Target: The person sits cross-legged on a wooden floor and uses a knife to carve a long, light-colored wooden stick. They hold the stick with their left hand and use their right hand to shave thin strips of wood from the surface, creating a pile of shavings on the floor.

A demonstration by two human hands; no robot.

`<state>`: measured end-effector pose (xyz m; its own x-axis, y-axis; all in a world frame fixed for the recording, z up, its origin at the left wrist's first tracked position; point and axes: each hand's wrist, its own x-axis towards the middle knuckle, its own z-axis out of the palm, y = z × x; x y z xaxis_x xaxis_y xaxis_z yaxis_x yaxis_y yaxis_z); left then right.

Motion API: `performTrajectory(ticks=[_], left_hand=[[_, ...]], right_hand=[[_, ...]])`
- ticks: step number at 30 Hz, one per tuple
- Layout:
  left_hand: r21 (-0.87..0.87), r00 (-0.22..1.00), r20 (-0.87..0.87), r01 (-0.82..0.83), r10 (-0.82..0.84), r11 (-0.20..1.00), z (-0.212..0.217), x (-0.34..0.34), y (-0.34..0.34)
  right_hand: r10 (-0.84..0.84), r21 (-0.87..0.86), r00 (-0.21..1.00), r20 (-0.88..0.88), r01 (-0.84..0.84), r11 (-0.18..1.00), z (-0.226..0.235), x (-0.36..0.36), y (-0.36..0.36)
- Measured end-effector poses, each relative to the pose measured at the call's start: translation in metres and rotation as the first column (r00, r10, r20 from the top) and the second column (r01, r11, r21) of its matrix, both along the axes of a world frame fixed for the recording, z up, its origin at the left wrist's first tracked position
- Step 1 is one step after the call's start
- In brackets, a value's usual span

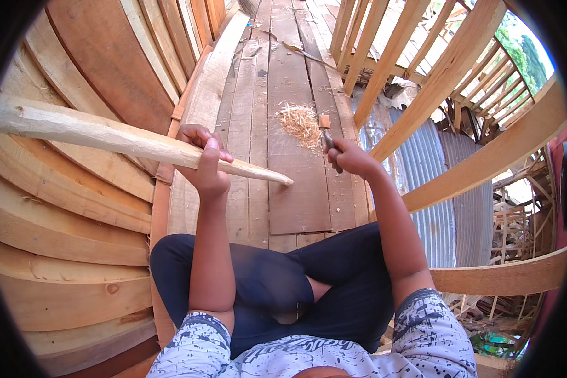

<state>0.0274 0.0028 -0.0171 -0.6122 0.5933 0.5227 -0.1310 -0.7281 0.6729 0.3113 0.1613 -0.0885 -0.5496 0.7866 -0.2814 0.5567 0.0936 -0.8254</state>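
My left hand (206, 159) is closed around a long, pale, peeled wooden pole (116, 135). The pole slants from the far left down to a narrower end at the middle of the floor. To its right, my right hand (355, 157) grips a short dark hand tool (331, 150), apart from the pole. The tool's kind cannot be made out. Just past it shows a small orange-brown wood block (324, 121), beside a heap of thin wood shavings (300, 125) on the plank floor (299, 208).
I sit cross-legged on the planks. A wall of overlapping boards (69, 246) curves along my left. Wooden railing slats (447, 82) stand at my right, with corrugated metal sheets (431, 214) lower down beyond them. Thin strips and scraps (309, 55) lie farther along the floor.
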Motion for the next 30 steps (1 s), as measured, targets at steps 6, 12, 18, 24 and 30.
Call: performTrajectory(ticks=[6,12,18,24,30], left_hand=[[0.051,0.967,-0.038,0.253,-0.251,0.966,0.003,-0.008,-0.002],[0.019,0.953,-0.105,0.286,-0.283,0.958,0.006,-0.010,0.002],[0.057,0.975,-0.061,0.217,-0.214,0.974,0.007,-0.006,-0.002],[0.062,0.998,-0.005,0.067,-0.067,0.996,0.004,0.013,0.005],[0.167,0.993,-0.117,0.037,-0.018,0.985,-0.002,0.013,0.007]], right_hand=[[0.268,0.088,0.849,0.455,-0.342,0.935,-0.078,0.047,0.032],[-0.150,0.460,0.901,0.408,-0.061,0.886,-0.131,0.057,0.075],[-0.199,0.273,0.960,0.196,0.141,0.952,-0.076,0.010,0.065],[0.058,-0.268,0.998,0.014,-0.052,0.962,-0.044,-0.051,0.014],[0.085,-0.314,0.967,-0.239,-0.160,0.936,-0.002,-0.087,-0.035]])
